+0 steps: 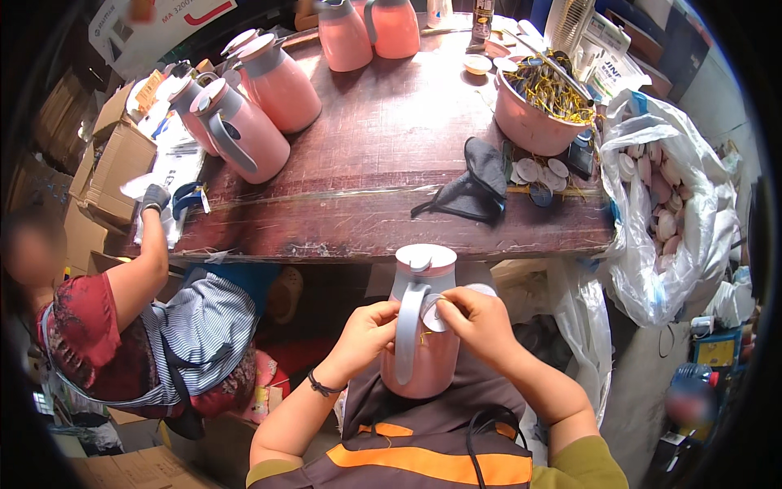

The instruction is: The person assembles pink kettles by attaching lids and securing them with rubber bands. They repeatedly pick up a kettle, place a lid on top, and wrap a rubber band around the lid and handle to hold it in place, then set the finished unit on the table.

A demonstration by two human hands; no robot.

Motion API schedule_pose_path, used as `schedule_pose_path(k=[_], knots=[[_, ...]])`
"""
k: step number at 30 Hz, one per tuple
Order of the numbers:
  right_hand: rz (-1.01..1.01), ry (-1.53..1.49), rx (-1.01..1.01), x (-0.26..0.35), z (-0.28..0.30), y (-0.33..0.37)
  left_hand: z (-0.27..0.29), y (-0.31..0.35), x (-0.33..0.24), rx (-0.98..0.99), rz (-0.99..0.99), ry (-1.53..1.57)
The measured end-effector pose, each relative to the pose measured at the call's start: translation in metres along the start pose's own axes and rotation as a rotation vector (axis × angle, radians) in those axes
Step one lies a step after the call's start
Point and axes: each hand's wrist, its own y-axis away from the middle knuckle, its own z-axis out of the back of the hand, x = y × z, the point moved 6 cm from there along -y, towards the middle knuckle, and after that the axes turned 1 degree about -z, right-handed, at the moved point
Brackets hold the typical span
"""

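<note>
A pink vacuum jug (432, 359) with a grey top and long grey handle stands upright on my lap, just below the table edge. My right hand (476, 322) pinches a round pale tag (434, 316) against the jug beside the handle. A bit of thin yellow string shows below the tag. My left hand (371, 330) is closed at the other side of the handle, its thumb and fingertips pressed together. What lies between them is hidden. Behind my right hand shows the edge of another pale round thing (482, 290).
Several pink jugs (248, 138) stand on the dark red table (358, 179). A pink tub (533, 122) holds tags with yellow strings; a black cloth (472, 183) and loose discs (542, 173) lie near it. A plastic bag (627, 244) of round parts hangs right. A co-worker (106, 342) sits left.
</note>
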Motion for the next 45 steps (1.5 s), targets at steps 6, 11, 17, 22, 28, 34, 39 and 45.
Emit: schedule_pose_path(k=[6, 11, 17, 22, 28, 34, 39, 45], knots=[[0.151, -0.101, -0.096, 0.015, -0.016, 0.011, 0.002, -0.001, -0.003, 0.0, -0.096, -0.107], [0.185, -0.284, -0.079, 0.001, -0.024, 0.022, 0.007, 0.005, 0.002, -0.005, -0.039, -0.056], [0.14, -0.311, 0.064, -0.002, -0.007, 0.027, 0.023, 0.007, 0.003, -0.162, -0.057, -0.015], [-0.133, -0.236, 0.323, -0.017, -0.001, 0.029, 0.015, 0.003, -0.004, 0.049, -0.227, 0.851], [-0.745, -1.49, 0.583, -0.022, -0.037, 0.051, 0.006, 0.022, -0.025, 0.132, -0.321, 0.62], [-0.685, -1.244, 0.326, 0.003, -0.038, 0.061, -0.026, 0.057, -0.06, 0.067, -0.463, -0.319], [-0.451, -1.187, 0.279, -0.005, -0.044, 0.064, -0.054, 0.064, -0.076, 0.032, -0.754, -0.949], [-0.211, -1.114, 0.035, -0.011, -0.041, 0.065, -0.048, 0.054, -0.077, -0.088, -0.887, -0.912]])
